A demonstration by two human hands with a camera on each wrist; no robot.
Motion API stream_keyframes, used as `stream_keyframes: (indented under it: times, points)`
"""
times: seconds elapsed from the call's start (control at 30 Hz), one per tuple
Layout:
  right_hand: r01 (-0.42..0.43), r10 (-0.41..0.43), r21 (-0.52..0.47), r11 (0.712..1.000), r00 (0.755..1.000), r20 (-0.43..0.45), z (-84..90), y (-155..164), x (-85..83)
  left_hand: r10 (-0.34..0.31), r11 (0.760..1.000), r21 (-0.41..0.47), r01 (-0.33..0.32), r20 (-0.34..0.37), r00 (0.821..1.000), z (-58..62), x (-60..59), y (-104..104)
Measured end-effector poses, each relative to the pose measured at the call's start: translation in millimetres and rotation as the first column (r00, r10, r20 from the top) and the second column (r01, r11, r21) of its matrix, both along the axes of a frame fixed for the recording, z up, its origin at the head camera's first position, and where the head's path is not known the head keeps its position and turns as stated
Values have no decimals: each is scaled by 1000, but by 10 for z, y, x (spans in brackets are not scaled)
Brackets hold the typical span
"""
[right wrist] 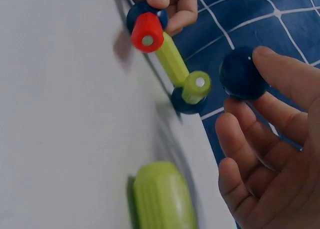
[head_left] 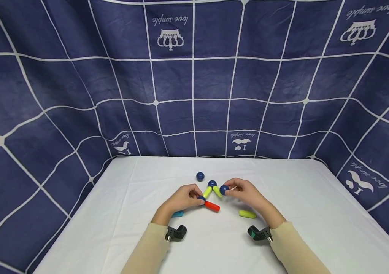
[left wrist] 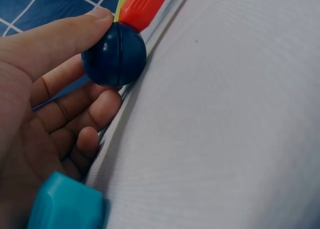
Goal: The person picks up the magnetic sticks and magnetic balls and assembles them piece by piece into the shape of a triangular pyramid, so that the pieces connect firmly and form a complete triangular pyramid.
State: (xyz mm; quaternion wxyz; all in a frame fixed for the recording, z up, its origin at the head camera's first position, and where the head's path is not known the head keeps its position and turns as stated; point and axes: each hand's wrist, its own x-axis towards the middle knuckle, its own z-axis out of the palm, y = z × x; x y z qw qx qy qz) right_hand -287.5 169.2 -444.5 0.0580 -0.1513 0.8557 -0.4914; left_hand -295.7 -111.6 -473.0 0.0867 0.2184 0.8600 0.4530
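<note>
My left hand point(head_left: 188, 198) grips a dark blue ball point(left wrist: 115, 55) between thumb and fingers. A red rod point(head_left: 212, 206) and a yellow-green rod point(head_left: 207, 191) are joined to that ball. The yellow-green rod runs to another blue ball point(head_left: 212, 183), from which a second yellow-green rod point(head_left: 217, 191) sticks out with its pale round end free. My right hand point(head_left: 243, 193) pinches a separate blue ball point(right wrist: 244, 73) with thumb and fingers. That ball is just beside the second rod's free end, apart from it in the right wrist view.
A loose blue ball point(head_left: 200, 176) lies farther back on the white table point(head_left: 283, 182). A blue rod point(head_left: 177, 214) lies beside my left wrist, and a loose yellow-green rod point(head_left: 247, 214) near my right. A navy checked cloth point(head_left: 215, 80) hangs behind.
</note>
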Motion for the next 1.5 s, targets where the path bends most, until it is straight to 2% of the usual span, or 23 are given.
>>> stream_keyframes:
  times: [0.2, 0.33, 0.8, 1.5]
  points:
    - [-120, 120, -19, 993, 993, 0, -102, 77, 59, 1, 1000, -10, -1, -1, 1000, 9, -3, 1]
    - [-149, 149, 5, 989, 988, -31, -136, 78, 63, 0, 1000, -14, 0, -9, 1000, 23, -2, 0]
    - [-109, 109, 51, 993, 994, -4, -192, 59, 51, -6, 1000, 0, 6, -3, 1000, 7, -8, -6]
    - [-71, 73, 98, 993, 997, -17, -282, 88, 29, -12, 1000, -6, 12, -4, 1000, 17, 13, 10]
